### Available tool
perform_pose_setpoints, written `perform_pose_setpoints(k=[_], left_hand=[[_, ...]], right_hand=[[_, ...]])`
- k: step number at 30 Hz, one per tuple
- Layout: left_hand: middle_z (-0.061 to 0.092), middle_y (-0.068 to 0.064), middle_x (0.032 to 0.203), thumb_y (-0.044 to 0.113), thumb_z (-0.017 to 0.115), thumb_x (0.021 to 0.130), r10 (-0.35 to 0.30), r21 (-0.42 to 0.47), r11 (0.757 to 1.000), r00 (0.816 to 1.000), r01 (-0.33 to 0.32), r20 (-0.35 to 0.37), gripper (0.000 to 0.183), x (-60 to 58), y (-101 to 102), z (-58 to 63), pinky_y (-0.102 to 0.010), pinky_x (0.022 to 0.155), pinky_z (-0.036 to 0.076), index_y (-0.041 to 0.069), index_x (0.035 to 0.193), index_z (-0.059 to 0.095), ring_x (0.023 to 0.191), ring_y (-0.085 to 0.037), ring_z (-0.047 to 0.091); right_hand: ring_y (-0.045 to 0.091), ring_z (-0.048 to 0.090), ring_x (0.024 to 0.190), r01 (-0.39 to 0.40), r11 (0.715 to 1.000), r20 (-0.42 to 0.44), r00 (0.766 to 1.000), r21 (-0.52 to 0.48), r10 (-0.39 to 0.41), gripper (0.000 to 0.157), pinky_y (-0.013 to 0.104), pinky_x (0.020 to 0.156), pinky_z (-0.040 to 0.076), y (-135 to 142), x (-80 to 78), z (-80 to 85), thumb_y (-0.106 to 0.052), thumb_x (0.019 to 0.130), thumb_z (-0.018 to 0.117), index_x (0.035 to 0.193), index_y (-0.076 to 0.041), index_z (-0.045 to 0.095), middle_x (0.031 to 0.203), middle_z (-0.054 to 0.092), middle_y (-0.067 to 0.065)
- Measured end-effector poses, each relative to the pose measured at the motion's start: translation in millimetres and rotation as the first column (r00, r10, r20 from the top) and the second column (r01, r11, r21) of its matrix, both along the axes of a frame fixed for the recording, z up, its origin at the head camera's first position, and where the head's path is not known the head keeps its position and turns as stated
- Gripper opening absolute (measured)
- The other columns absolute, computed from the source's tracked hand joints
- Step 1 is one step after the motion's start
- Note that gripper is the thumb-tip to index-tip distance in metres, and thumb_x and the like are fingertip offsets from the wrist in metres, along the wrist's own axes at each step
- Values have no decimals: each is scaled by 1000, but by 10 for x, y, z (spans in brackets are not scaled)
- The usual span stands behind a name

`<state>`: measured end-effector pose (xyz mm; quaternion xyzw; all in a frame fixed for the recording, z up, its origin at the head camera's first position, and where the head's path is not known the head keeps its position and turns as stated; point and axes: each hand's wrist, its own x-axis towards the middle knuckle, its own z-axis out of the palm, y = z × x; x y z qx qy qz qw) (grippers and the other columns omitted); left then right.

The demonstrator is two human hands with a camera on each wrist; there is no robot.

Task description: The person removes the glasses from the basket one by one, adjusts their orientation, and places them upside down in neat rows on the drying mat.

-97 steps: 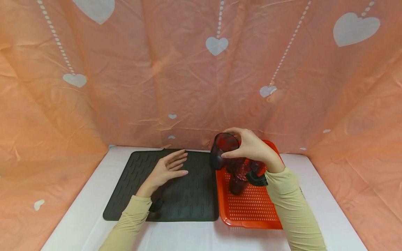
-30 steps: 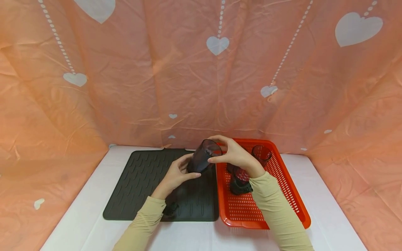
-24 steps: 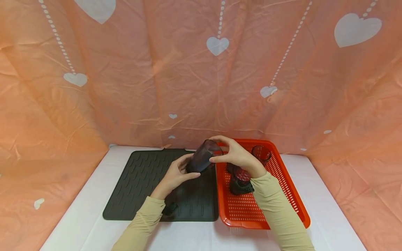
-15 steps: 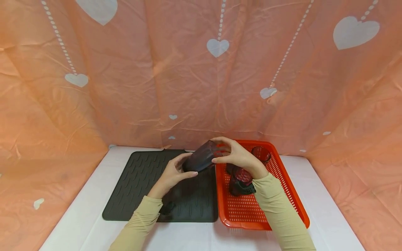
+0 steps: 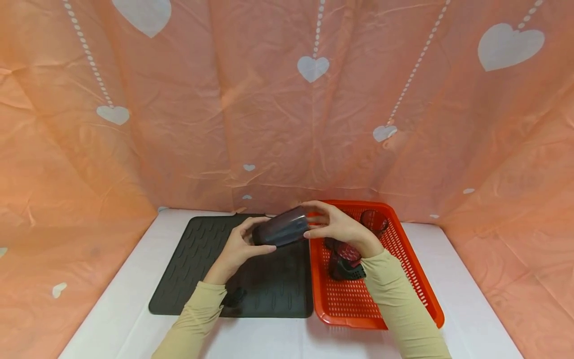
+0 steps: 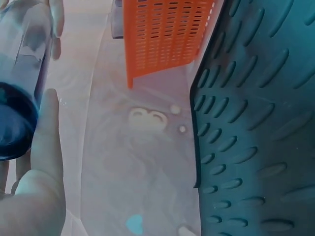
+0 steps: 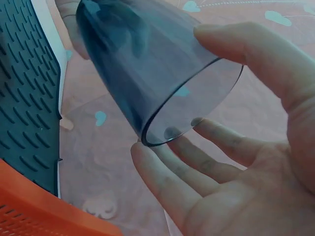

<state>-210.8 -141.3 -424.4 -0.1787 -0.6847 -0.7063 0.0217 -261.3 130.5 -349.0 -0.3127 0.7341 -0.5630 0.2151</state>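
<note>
A dark tinted drinking glass [image 5: 282, 228] is held between both hands above the right part of a black drying mat [image 5: 197, 264]. It lies tipped nearly onto its side, rim toward the right. My left hand [image 5: 235, 252] grips the base end, thumb along the near side; the left wrist view shows the thick glass base [image 6: 17, 123] by that thumb. My right hand [image 5: 343, 227] holds the rim end, and in the right wrist view its thumb [image 7: 221, 39] and fingertips touch around the open rim [image 7: 192, 103].
An orange-red perforated basket [image 5: 320, 304] stands to the right of the mat. In it are a glass [image 5: 373, 219] at the back and more dark reddish glassware [image 5: 347, 252], partly hidden by the right wrist. Behind the white table [image 5: 269, 339] hangs an orange heart-print cloth [image 5: 269, 99].
The glass has come from above the basket to over the mat, and the left hand has taken its base. Its rim has since tipped down toward the right, while the left hand shifted left.
</note>
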Motion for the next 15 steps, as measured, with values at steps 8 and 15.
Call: perform_pose_setpoints(k=[8,15], left_hand=[[48,-9,128,1,81,74,-10,13,1000,1000,10,-24,66,15,-48,44,-33,84,50,8,132,54,107,-26,51],[53,-11,125,0,80,75,-9,16,1000,1000,10,-5,64,12,-56,55,-30,81,50,10,133,54,106,-24,54]], right_hand=[[32,45,126,4,1000,6,1000,17,-4,68,44,99,43,8,4,-40,-7,83,74,142,-14,41,142,40,9],[35,44,127,1,999,11,1000,32,-2,69,45,96,46,10,-6,-43,-6,82,75,142,-14,40,144,38,10]])
